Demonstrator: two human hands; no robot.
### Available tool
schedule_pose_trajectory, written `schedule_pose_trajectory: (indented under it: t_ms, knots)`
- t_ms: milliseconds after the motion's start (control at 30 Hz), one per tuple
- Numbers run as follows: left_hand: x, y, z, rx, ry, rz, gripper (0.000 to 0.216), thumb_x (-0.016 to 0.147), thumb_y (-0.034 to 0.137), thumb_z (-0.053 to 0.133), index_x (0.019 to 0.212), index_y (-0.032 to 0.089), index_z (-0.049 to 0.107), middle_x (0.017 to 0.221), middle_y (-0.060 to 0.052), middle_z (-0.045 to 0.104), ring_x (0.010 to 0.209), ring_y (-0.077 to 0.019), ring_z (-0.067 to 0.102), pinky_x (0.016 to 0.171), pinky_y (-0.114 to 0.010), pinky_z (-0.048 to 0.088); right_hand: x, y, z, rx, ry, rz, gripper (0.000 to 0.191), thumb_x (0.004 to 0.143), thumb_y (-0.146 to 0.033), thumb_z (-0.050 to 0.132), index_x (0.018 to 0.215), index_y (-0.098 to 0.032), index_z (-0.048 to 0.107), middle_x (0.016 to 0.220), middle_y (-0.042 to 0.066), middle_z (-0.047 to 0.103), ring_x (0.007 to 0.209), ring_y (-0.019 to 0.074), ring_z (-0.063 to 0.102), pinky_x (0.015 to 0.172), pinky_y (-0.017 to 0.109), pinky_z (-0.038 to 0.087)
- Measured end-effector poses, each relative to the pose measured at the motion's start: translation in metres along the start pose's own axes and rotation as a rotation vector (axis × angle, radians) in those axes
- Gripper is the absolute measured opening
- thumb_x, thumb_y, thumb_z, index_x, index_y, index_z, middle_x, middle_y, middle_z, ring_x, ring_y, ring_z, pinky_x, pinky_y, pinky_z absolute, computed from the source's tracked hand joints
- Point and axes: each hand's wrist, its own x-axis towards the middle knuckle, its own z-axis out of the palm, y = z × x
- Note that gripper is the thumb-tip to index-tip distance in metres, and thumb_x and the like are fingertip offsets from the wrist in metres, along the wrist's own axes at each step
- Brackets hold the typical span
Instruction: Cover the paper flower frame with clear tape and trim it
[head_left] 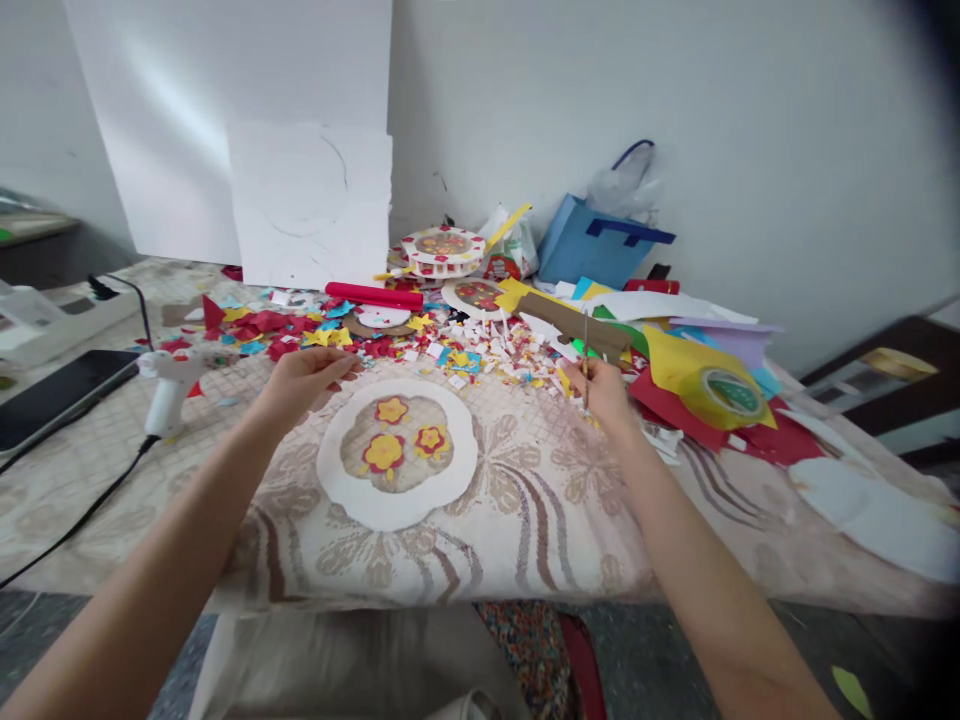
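A white scalloped paper ring lies flat on the patterned cloth, with yellow and red paper flowers on the clear sheet inside it. At its upper left is my left hand, thumb and fingertips pressed together; whatever they hold, if anything, is too small to make out. Off to the right, my right hand closes on slim scissors, their blades pointing up and away. Loose scraps of cut paper spread between the two hands and behind the ring.
A white glue gun and a phone are at left. Coloured paper sheets and a tape roll lie right. Behind stand a decorated paper lantern, a blue bag and white boards. The table's front edge is near.
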Motion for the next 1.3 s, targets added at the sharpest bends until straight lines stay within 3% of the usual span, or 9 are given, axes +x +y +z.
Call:
schedule_pose_trajectory:
  t_ms: [133, 267, 433, 533, 633, 800, 967, 1200, 1300]
  knots:
    - [-0.021, -0.013, -0.008, 0.023, 0.061, 0.003, 0.045, 0.062, 0.05, 0.073, 0.089, 0.014, 0.069, 0.085, -0.007, 0.07, 0.073, -0.0157, 0.059, 0.064, -0.026, 0.044, -0.018, -0.02, 0.01, 0.076, -0.159, 0.017, 0.039, 0.07, -0.056, 0.064, 0.065, -0.019, 0.052, 0.056, 0.001, 0.055, 0.044, 0.0109, 0.043, 0.042, 0.024, 0.031]
    - [-0.04, -0.026, -0.018, 0.004, 0.1, 0.04, 0.047, 0.062, 0.05, 0.073, 0.094, 0.016, 0.067, 0.092, -0.006, 0.07, 0.083, -0.0203, 0.062, 0.074, -0.03, 0.047, -0.041, -0.047, 0.025, 0.146, -0.451, -0.011, 0.039, 0.075, -0.056, 0.061, 0.072, -0.017, 0.056, 0.061, 0.003, 0.06, 0.044, 0.0092, 0.042, 0.041, 0.023, 0.029]
    - [-0.061, -0.037, -0.024, -0.062, 0.052, -0.021, 0.05, 0.066, 0.048, 0.073, 0.106, 0.019, 0.063, 0.11, -0.008, 0.066, 0.102, -0.0253, 0.06, 0.088, -0.037, 0.047, -0.063, -0.065, 0.045, 0.131, -0.662, -0.055, 0.033, 0.073, -0.049, 0.064, 0.082, -0.018, 0.057, 0.09, 0.007, 0.068, 0.06, 0.0134, 0.056, 0.053, 0.025, 0.043]
    - [-0.069, -0.041, -0.022, -0.139, -0.017, -0.041, 0.051, 0.071, 0.044, 0.071, 0.114, 0.021, 0.059, 0.119, -0.009, 0.063, 0.11, -0.0252, 0.058, 0.094, -0.039, 0.045, -0.068, -0.061, 0.054, 0.115, -0.659, -0.07, 0.027, 0.072, -0.042, 0.065, 0.08, -0.02, 0.052, 0.107, 0.008, 0.065, 0.085, 0.0197, 0.062, 0.069, 0.03, 0.048]
    - [-0.076, -0.038, -0.017, -0.178, -0.036, -0.058, 0.052, 0.071, 0.043, 0.071, 0.116, 0.02, 0.058, 0.12, -0.011, 0.063, 0.113, -0.0261, 0.057, 0.097, -0.042, 0.043, -0.069, -0.053, 0.06, 0.066, -0.642, -0.071, 0.024, 0.075, -0.04, 0.062, 0.076, -0.021, 0.048, 0.111, 0.009, 0.065, 0.095, 0.0224, 0.061, 0.075, 0.033, 0.048]
    - [-0.083, -0.031, -0.009, -0.257, -0.049, -0.077, 0.055, 0.071, 0.041, 0.073, 0.118, 0.019, 0.057, 0.122, -0.013, 0.062, 0.112, -0.0278, 0.058, 0.097, -0.045, 0.043, -0.069, -0.053, 0.061, 0.106, -0.704, -0.058, 0.026, 0.075, -0.045, 0.06, 0.08, -0.021, 0.049, 0.115, 0.008, 0.063, 0.078, 0.0189, 0.06, 0.064, 0.03, 0.048]
    - [-0.076, -0.033, -0.002, -0.302, -0.027, -0.077, 0.049, 0.068, 0.036, 0.075, 0.11, 0.016, 0.061, 0.115, -0.012, 0.065, 0.108, -0.0239, 0.059, 0.093, -0.038, 0.045, -0.068, -0.059, 0.055, 0.113, -0.699, -0.022, 0.032, 0.073, -0.049, 0.063, 0.082, -0.02, 0.052, 0.112, 0.007, 0.064, 0.06, 0.0122, 0.051, 0.055, 0.027, 0.045]
    - [-0.058, -0.027, 0.012, -0.386, -0.092, -0.302, 0.048, 0.055, 0.027, 0.082, 0.098, 0.014, 0.066, 0.08, -0.006, 0.07, 0.066, -0.0177, 0.065, 0.059, -0.028, 0.051, -0.068, -0.063, 0.054, 0.206, -0.651, 0.006, 0.031, 0.07, -0.045, 0.066, 0.083, -0.018, 0.055, 0.105, 0.007, 0.064, 0.056, 0.0101, 0.047, 0.054, 0.026, 0.043]
    - [-0.056, -0.02, 0.011, -0.409, -0.107, -0.333, 0.045, 0.051, 0.022, 0.084, 0.092, 0.012, 0.067, 0.075, -0.005, 0.07, 0.062, -0.0158, 0.064, 0.057, -0.026, 0.051, -0.067, -0.064, 0.051, 0.209, -0.567, 0.02, 0.029, 0.071, -0.044, 0.064, 0.083, -0.018, 0.058, 0.093, 0.005, 0.065, 0.055, 0.0101, 0.047, 0.053, 0.025, 0.041]
